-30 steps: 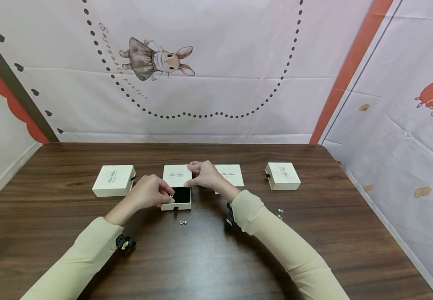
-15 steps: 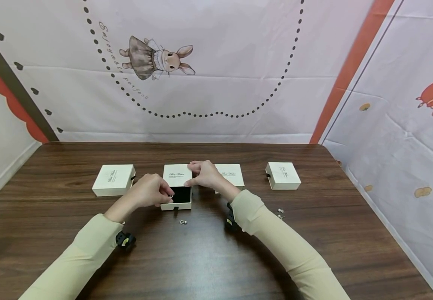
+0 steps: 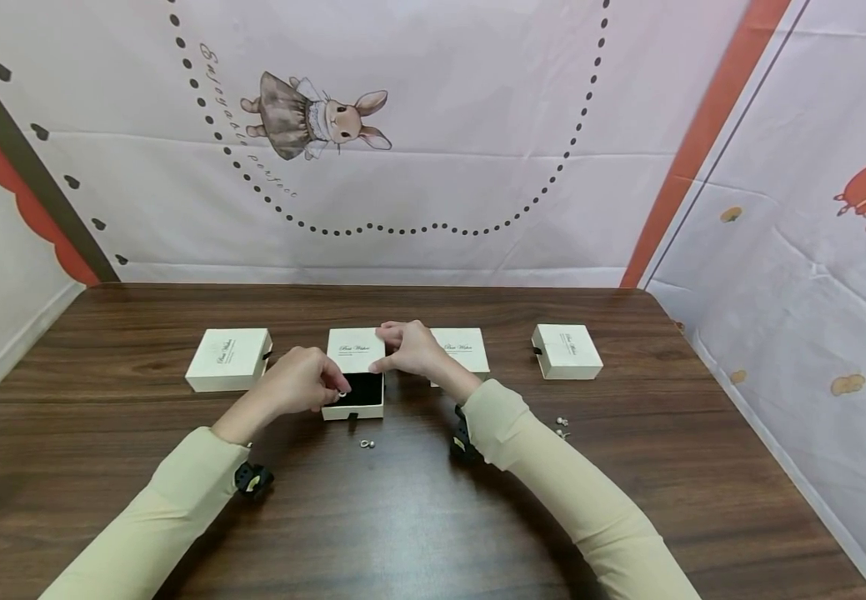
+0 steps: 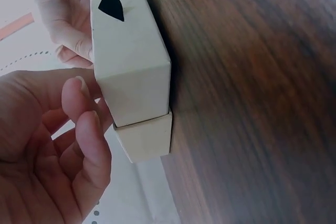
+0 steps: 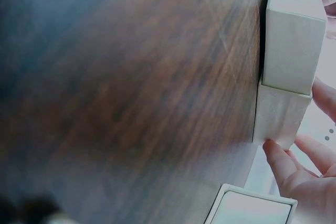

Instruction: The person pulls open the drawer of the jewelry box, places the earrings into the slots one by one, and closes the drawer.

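far-left white box (image 3: 227,360), closed | left hand (image 3: 290,385): thumb/fingers narrow, pinching tiny ring-like piece (image 3: 342,394) at black-lined drawer (image 3: 353,413) of pulled-open box (image 3: 353,348) | small jewelry (image 3: 367,444) on table (image 3: 417,533), in front | right hand (image 3: 413,353): fingers gripping same box | next white box (image 3: 461,343), partly hidden | silvery trinkets (image 3: 561,422) | far-right white box (image 3: 568,352)

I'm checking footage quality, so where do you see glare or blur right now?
Head view: pale glare on the tabletop; left wrist view: tabletop softly blurred, open box crisper; right wrist view: tabletop blurred too, dark lower-left shape out of focus.
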Motion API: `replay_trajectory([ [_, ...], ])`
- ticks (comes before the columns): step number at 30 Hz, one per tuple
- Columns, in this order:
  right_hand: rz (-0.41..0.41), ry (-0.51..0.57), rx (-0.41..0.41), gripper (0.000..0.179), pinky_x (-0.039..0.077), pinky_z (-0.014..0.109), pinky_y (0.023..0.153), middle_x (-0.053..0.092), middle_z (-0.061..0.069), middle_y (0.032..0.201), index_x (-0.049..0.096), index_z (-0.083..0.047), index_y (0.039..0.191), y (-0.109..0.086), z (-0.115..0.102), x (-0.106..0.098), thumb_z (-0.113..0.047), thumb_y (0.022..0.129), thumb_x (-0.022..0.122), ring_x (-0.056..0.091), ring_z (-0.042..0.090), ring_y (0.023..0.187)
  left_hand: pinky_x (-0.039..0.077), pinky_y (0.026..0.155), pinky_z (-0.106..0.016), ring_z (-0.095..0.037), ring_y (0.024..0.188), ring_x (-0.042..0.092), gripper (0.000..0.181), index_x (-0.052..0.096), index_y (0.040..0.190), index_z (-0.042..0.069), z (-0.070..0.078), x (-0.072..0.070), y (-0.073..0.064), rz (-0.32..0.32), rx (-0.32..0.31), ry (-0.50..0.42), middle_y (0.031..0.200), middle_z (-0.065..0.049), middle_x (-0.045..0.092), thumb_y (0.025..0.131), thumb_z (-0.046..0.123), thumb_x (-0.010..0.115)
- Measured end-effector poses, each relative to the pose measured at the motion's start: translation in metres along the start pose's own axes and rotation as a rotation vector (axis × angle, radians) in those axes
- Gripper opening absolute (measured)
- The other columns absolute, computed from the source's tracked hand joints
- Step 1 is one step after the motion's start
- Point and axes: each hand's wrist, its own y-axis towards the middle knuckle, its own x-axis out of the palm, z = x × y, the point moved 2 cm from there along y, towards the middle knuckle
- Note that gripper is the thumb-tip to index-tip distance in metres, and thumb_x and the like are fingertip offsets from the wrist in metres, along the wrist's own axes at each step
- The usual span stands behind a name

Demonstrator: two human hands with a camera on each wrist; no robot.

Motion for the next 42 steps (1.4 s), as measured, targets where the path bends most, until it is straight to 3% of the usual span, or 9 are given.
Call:
replay_trajectory([
  [9, -0.001, 0.005, 0.006, 0.066, 0.042, 0.030, 0.093, 0.043, 0.007, 0.139, 0.049, -0.006, 0.130, 0.0004, 0.0001, 0.0006, -0.015, 0.071, 0.078, 0.050, 0.018, 0.118, 0.041, 0.050, -0.026, -0.007, 0.045, 0.051, 0.012, 0.073, 0.080, 0.011, -0.0005, 0.0007, 0.0006, 0.031, -0.009, 0.047, 0.059, 0.003, 0.062, 0.079, 0.003, 0.064],
  [20, -0.008, 0.023, 0.010, 0.066, 0.043, 0.030, 0.092, 0.042, 0.007, 0.139, 0.049, -0.006, 0.130, -0.0001, -0.0001, 0.0010, -0.014, 0.071, 0.078, 0.050, 0.019, 0.118, 0.036, 0.046, -0.024, -0.008, 0.051, 0.046, 0.013, 0.074, 0.077, 0.013, 0.0010, 0.0027, -0.0009, 0.122, 0.056, 0.140, 0.079, -0.001, 0.069, 0.076, 0.002, 0.067],
  [31, -0.014, 0.028, 0.015, 0.066, 0.043, 0.031, 0.092, 0.041, 0.007, 0.140, 0.048, -0.006, 0.131, -0.0007, -0.0002, 0.0014, -0.014, 0.072, 0.077, 0.050, 0.020, 0.118, 0.030, 0.041, -0.022, -0.006, 0.044, 0.037, 0.012, 0.075, 0.082, 0.013, -0.0021, 0.0037, -0.0037, 0.065, 0.076, 0.132, 0.079, 0.001, 0.068, 0.075, 0.007, 0.067],
  [42, -0.025, 0.045, 0.023, 0.063, 0.043, 0.031, 0.092, 0.040, 0.006, 0.141, 0.049, -0.007, 0.130, -0.0010, 0.0011, -0.0004, -0.012, 0.073, 0.076, 0.048, 0.021, 0.120, 0.040, 0.048, -0.023, -0.005, 0.050, 0.047, 0.009, 0.074, 0.081, 0.010, -0.0026, 0.0028, -0.0046, 0.065, 0.109, 0.055, 0.081, -0.001, 0.069, 0.078, 0.004, 0.068],
])
